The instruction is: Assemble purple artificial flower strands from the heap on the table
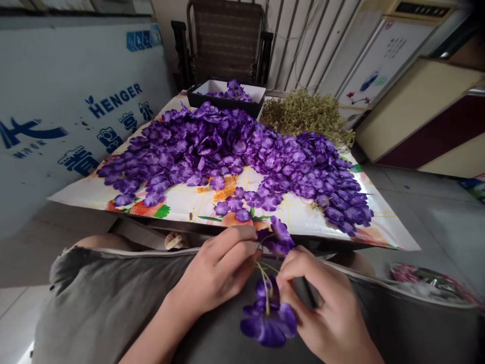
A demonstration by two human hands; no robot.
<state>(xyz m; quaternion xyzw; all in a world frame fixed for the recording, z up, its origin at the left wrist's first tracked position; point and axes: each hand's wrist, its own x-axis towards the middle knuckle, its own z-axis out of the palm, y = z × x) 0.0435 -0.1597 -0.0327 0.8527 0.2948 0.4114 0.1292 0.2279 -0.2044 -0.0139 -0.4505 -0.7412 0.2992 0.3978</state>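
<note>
One sprig of purple flowers [268,303], green stems showing, held over the lap between two bare hands; dial centred on it, 12 straight ahead. One bloom hangs at 6, blurred; another, upper bloom [281,237], stands at 12 to 1.

Left hand [222,265], at 9: fingers curled in together, apparently closed on the stems near their meeting point; thumb and exact contact hidden. Right hand [320,298], at 4: thumb and forefinger brought together in a fine pinch at a thin stem tip, no gap visible.

Risks, my judgement: pulling the hands apart could snap a stem or strip a bloom, since the stems look thin; a loose pinch could drop the lower bloom onto the grey cushion [113,303]. Tight fingers may crease petals. Reaching low over the table edge could sweep off the small loose florets [237,202], near 11 to 12.

Farther out: heaped purple petals [212,141] arc from 10 to 1 across the printed tablecloth [189,205]. Dark box [199,98], white inside, purple flowers in it, between 11 and 12. Dry greenish heap [306,114] near 1, touching the petals. Beyond, dark chair [227,40] between 11 and 12; blue-lettered white panel [76,65] toward 10.
</note>
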